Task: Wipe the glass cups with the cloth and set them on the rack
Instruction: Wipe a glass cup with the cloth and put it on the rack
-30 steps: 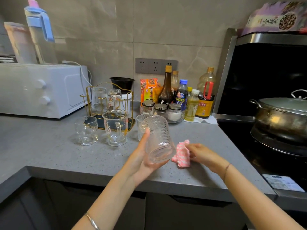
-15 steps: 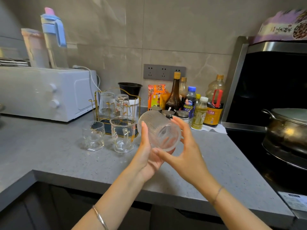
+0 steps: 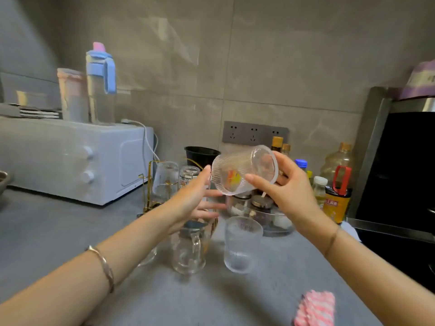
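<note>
Even, dim indoor light; soft shadows on countertop [image 3: 58, 231]. Faint glare streaks on wall tiles [image 3: 179, 43]. Whole frame motion-blurred. Wide-angle bending at edges; purple package [image 3: 421, 81] smeared.

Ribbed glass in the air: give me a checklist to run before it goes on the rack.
1. Grip: right hand holds the ribbed glass: ok.
2. Left hand open, only a fingertip near the glass: ok.
3. Free spot on the rack: cannot tell, two glasses already there.
4. Path: a mug and a second ribbed glass stand below: not ok.
5. Cloth set aside on the counter: ok.
</note>
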A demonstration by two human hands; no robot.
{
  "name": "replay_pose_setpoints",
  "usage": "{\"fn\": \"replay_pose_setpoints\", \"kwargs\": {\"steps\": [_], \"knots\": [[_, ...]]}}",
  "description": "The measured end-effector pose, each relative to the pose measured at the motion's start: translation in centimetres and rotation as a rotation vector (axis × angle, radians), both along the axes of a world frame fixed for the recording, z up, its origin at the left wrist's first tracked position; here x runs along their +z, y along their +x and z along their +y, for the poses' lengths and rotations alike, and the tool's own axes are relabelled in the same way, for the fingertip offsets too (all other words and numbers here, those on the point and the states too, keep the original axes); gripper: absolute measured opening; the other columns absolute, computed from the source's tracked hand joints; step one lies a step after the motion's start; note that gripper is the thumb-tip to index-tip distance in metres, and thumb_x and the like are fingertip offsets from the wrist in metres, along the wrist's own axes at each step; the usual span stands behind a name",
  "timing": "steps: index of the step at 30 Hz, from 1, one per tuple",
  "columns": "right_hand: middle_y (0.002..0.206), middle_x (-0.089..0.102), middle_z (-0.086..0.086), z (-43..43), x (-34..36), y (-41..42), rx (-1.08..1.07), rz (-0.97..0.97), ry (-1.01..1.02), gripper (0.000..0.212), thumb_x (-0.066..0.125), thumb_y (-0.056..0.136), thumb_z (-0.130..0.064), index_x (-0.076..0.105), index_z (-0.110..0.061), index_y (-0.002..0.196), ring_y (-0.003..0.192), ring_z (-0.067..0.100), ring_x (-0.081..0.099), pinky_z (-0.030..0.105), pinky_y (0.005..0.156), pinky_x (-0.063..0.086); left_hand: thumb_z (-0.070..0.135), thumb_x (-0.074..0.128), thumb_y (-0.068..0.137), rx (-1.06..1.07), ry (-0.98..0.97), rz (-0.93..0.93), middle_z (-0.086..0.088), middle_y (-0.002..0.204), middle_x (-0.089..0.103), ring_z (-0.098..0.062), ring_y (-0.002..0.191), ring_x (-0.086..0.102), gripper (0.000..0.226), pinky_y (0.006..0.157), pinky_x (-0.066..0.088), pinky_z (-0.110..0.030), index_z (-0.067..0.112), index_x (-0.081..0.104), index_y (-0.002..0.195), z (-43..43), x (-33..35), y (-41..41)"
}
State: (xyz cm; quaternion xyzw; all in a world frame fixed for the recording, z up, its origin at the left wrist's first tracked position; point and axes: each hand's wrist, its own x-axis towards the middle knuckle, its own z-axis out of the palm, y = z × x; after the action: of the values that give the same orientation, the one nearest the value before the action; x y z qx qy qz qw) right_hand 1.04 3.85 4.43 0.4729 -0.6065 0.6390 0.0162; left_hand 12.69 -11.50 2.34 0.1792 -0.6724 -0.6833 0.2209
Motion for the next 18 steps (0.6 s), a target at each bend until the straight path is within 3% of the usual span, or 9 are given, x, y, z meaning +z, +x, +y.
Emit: {"fn": "replay_pose_setpoints", "kwargs": {"steps": [3,5,7,9,11,15,18], "knots": [[0.114,0.065,-0.011,-2.1,2.4,-3.1,-0.055,0.009,0.022,0.063,0.084,0.066,-0.027,0.056,-0.021,0.123,0.099,-0.001,0.062,0.007,0.067,0.05,0.045,0.029,0.103,0.303,-0.542,0.019,0.002,0.127,0.055,-0.02,0.116,0.057,0.042,0.098,0.045,-0.035,0.019,0.043,0.133,-4.6,0.9,-1.3],[0.113,0.065,-0.008,-4.0,3.8,-5.5,-0.081,-0.023,0.034,0.063,0.084,0.067,-0.025,0.055,-0.019,0.123,0.098,0.003,0.063,0.011,0.066,0.052,0.038,0.031,0.104,0.364,-0.935,-0.015,0.002,0.142,0.047,-0.018,0.132,0.042,0.045,0.106,0.031,-0.028,0.018,0.038,0.144,-8.3,0.9,-2.3],[0.114,0.066,-0.003,-5.7,4.8,-7.6,-0.091,-0.066,0.089,0.065,0.084,0.067,-0.027,0.054,-0.018,0.124,0.101,0.011,0.064,0.021,0.072,0.056,0.04,0.029,0.103,0.356,-1.189,-0.144,0.001,0.158,0.029,-0.019,0.147,0.02,0.05,0.119,0.015,-0.037,0.023,0.029,0.151,-11.7,0.3,-3.2],[0.115,0.066,-0.001,-7.6,5.1,-9.4,-0.103,-0.063,0.17,0.067,0.085,0.065,-0.03,0.054,-0.019,0.123,0.101,0.014,0.065,0.031,0.079,0.058,0.046,0.024,0.103,0.329,-1.271,-0.286,0.005,0.162,0.014,-0.017,0.151,0.002,0.053,0.121,0.0,-0.043,0.028,0.022,0.153,-14.1,-0.5,-4.3],[0.116,0.065,0.001,-9.7,4.9,-10.7,-0.103,-0.061,0.194,0.067,0.086,0.064,-0.027,0.054,-0.019,0.122,0.102,0.016,0.064,0.035,0.08,0.058,0.053,0.02,0.101,0.32,-1.296,-0.344,0.006,0.163,0.012,-0.016,0.15,-0.002,0.056,0.121,-0.005,-0.043,0.03,0.021,0.153,-15.8,-1.2,-5.2],[0.119,0.062,0.001,-13.2,4.1,-12.3,-0.094,-0.044,0.223,0.065,0.085,0.067,-0.025,0.052,-0.022,0.122,0.106,0.018,0.061,0.025,0.075,0.054,0.069,0.005,0.084,0.371,-1.287,-0.238,0.005,0.154,0.034,-0.017,0.15,0.008,0.077,0.12,-0.002,-0.041,0.034,0.034,0.146,-17.4,-2.6,-6.0],[0.12,0.06,0.0,-15.0,3.3,-13.2,-0.077,-0.01,0.27,0.064,0.082,0.071,-0.026,0.052,-0.021,0.126,0.108,0.019,0.059,0.021,0.069,0.05,0.065,0.012,0.088,0.357,-1.221,-0.161,0.004,0.146,0.041,-0.018,0.148,0.016,0.069,0.12,0.007,-0.042,0.035,0.037,0.144,-17.9,-3.2,-6.5]]}}
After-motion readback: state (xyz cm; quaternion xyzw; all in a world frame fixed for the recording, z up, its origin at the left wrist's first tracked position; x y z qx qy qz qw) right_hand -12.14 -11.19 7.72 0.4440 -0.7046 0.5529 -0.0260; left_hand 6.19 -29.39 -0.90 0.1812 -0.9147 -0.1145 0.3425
